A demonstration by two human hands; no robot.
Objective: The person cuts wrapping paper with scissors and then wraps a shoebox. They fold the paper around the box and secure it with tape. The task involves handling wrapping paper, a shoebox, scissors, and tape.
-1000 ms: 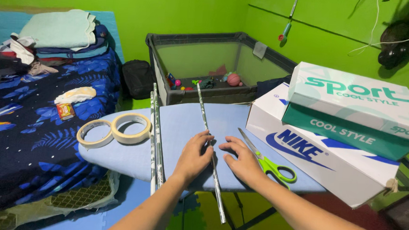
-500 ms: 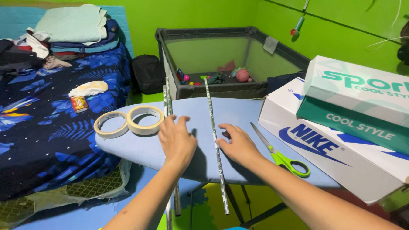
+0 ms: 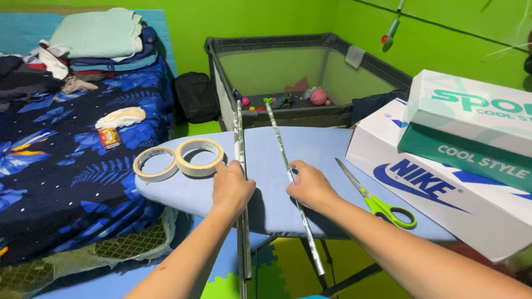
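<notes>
My left hand [image 3: 232, 188] is closed around two thin silver rolls of wrapping paper [image 3: 239, 132] that lie lengthwise on the light blue ironing board [image 3: 314, 147]. My right hand [image 3: 310, 184] grips a third thin silver roll [image 3: 278, 134] just to the right, which runs from the far end of the board down past its near edge. Two rings of beige masking tape [image 3: 178, 159] lie on the board left of my left hand. Green-handled scissors [image 3: 378, 203] rest on the board to the right of my right hand.
Two stacked shoe boxes [image 3: 460, 153] sit on the board's right end. A bed with a dark blue floral cover [image 3: 53, 156] and piled clothes is at the left. A grey mesh playpen [image 3: 294, 78] with toys stands behind the board, against green walls.
My left hand left the middle roll, moved left and closed on the two left rolls. My right hand went from resting flat to gripping the middle roll.
</notes>
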